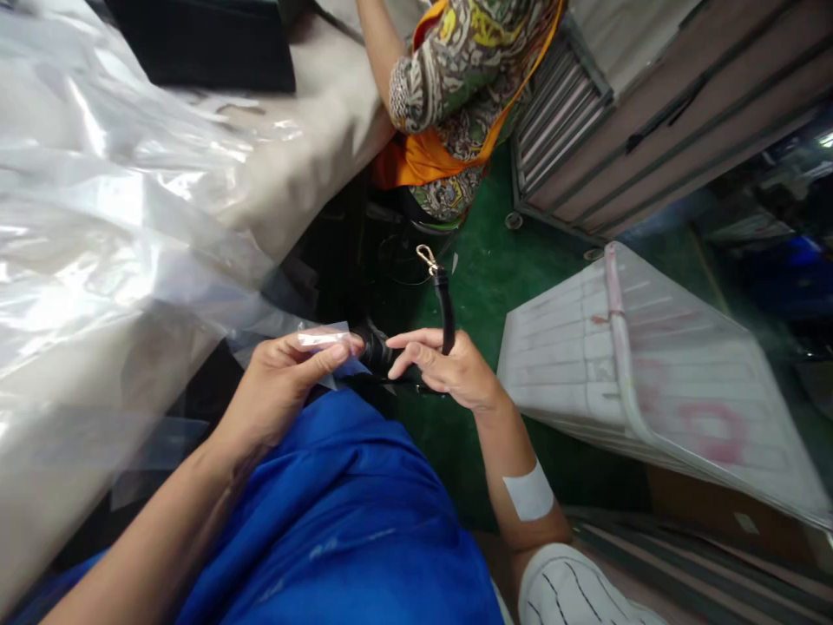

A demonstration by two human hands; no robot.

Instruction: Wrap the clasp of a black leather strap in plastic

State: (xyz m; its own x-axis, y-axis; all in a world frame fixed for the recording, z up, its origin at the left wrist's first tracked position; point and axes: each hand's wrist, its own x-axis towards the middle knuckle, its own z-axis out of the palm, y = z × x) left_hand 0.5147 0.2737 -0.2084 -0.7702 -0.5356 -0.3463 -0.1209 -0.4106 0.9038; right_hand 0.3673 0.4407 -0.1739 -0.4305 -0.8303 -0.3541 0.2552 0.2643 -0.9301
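My left hand [286, 382] pinches a small clear plastic bag [324, 338] between thumb and fingers, over my lap in blue cloth. My right hand [442, 365] is closed around a black strap [446, 312] that rises upright and ends in a gold clasp [426, 258]. The coiled lower part of the strap [374, 349] lies between both hands, at the mouth of the bag. A white plaster [528, 492] is stuck on my right forearm.
A table on the left carries a heap of clear plastic sheeting [97, 226]. Another person in a patterned top and orange apron [455, 95] sits ahead. A white plastic crate [651, 373] stands to the right on the green floor [495, 269], with a wheeled rack [651, 113] behind it.
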